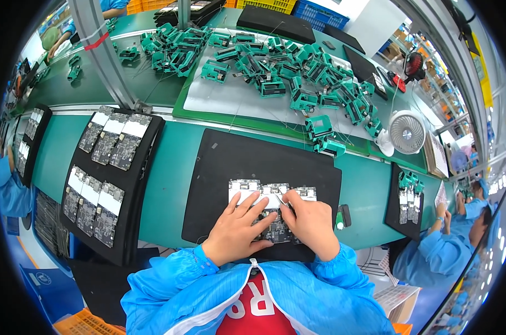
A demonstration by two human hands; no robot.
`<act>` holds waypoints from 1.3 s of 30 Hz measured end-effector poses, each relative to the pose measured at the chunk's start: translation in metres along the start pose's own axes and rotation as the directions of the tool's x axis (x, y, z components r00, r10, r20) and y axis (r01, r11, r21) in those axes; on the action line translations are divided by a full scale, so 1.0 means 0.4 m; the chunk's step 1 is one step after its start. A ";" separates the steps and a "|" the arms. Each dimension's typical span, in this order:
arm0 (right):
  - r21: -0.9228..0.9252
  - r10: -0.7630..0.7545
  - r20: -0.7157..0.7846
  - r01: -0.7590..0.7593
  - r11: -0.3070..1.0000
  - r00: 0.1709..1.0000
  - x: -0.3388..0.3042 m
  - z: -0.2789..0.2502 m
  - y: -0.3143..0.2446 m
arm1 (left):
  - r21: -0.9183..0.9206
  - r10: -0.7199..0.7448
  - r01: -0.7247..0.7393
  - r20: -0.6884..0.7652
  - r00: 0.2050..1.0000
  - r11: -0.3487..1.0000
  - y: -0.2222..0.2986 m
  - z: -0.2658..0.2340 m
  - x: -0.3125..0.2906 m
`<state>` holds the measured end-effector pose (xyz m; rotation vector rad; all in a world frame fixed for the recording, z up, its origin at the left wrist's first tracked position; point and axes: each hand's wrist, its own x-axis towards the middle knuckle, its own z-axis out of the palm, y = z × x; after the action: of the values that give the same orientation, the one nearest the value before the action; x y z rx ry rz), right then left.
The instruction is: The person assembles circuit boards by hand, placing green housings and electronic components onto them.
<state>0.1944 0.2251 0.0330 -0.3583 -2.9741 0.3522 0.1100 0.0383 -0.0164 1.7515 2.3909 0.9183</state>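
A row of several circuit boards with white strips across them lies on a black mat point(219, 156) in front of me. My left hand point(233, 228) rests over the left part of that row, fingers spread, palm down; it partly covers a circuit board point(244, 186). Above the middle circuit board point(276, 229), my right hand point(313, 220) has its thumb and forefinger pinched together. A thin, light sliver shows by those fingertips, too small to name. On the right, another circuit board point(305, 193) is partly hidden by my right hand.
At left, a black mat point(133, 181) carries two rows of circuit boards. Many green plastic housings point(272, 86) are heaped beyond a raised bench edge. A white fan point(406, 132) stands far right. A small black-and-green item point(343, 216) lies beside my mat. A co-worker point(440, 254) sits at right.
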 end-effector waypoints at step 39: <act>0.076 -0.243 0.027 0.240 0.968 0.970 0.078 0.066 -0.138 | 0.066 -0.138 0.157 -0.222 0.965 0.985 -0.025 -0.046 -0.131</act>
<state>0.1484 0.1750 0.0240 0.0195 -2.9834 0.4405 0.1135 -0.0177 -0.0219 1.5428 2.6893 1.0535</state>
